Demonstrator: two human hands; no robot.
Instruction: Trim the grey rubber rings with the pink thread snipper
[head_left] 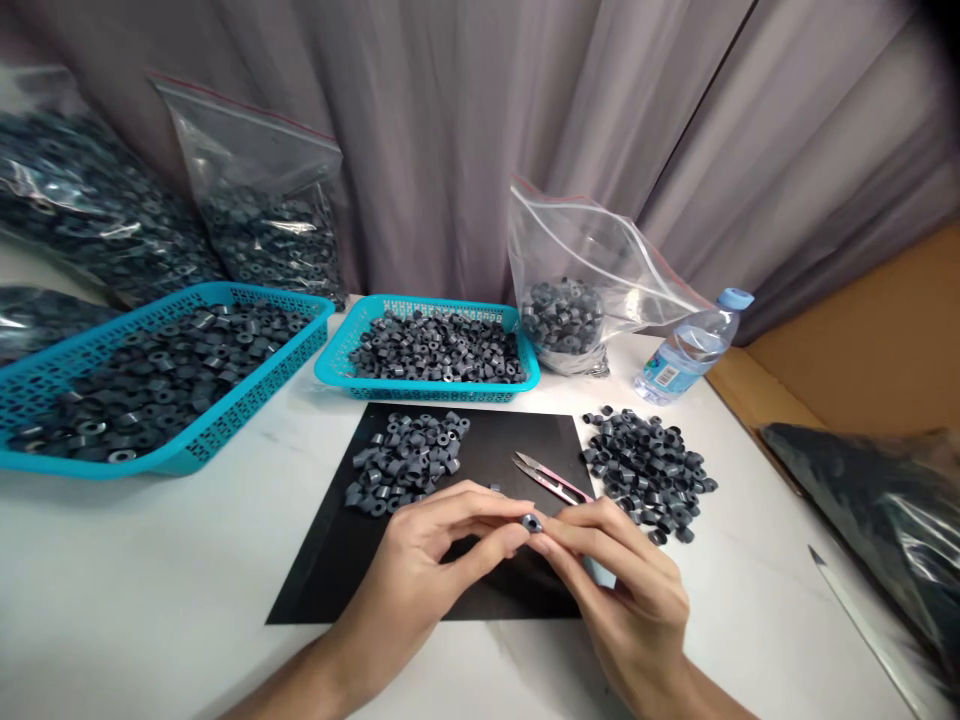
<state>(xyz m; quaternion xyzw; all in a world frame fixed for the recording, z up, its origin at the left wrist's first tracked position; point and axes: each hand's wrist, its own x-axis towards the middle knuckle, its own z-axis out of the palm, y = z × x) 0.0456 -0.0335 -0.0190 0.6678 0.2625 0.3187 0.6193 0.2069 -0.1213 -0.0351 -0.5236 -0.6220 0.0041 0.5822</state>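
A small dark grey ring-shaped part [532,522] is pinched between the fingertips of both hands, its round hole facing up toward me. My left hand [450,545] grips it from the left with thumb and fingers. From the other side, the thumb and fingers of my right hand [619,560] close on it. Pink-handled thread snips [551,477] show just beyond my right hand, their handle end hidden behind its fingers. Under that hand a pale blue object [598,572] peeks out, mostly covered. Below the hands lies a black mat [322,560].
Similar parts form one pile [409,460] on the mat and another pile [645,470] right of it. Behind stand two blue baskets [427,385] [187,455] of parts, zip bags [562,320] [262,220] and a water bottle [690,350]. A pointed blade [855,620] lies right, beside a cardboard box [885,340].
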